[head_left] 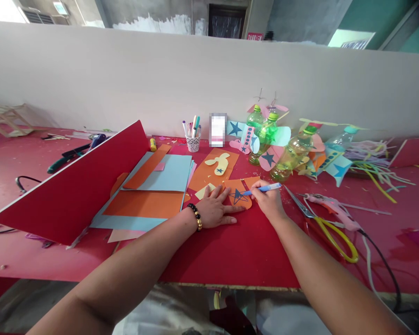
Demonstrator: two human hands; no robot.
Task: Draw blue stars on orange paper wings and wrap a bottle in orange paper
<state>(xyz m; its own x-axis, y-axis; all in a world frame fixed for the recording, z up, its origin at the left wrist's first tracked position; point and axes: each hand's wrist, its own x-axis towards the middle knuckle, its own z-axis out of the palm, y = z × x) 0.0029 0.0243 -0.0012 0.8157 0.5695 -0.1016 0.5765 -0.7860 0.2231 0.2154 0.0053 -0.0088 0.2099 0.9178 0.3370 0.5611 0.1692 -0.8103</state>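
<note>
My left hand (214, 208) lies flat with its fingers spread, pressing on the left part of an orange paper piece (247, 202). A blue star outline, partly filled in, is drawn on that piece. Pinched in my right hand (268, 199) is a blue marker (270, 187), its tip at the star. Just beyond my left hand, a cream paper cutout (218, 164) with a small star rests on an orange sheet (231, 160). A small pale yellow scrap (201, 191) touches the area by my left fingertips.
Blue and orange sheets (171, 174) lie left, beside an upright red board (91, 186). A marker cup (193, 142) and decorated bottles (289, 156) stand at the back. Yellow-handled scissors (335, 239) and a pink glue gun (333, 209) lie right.
</note>
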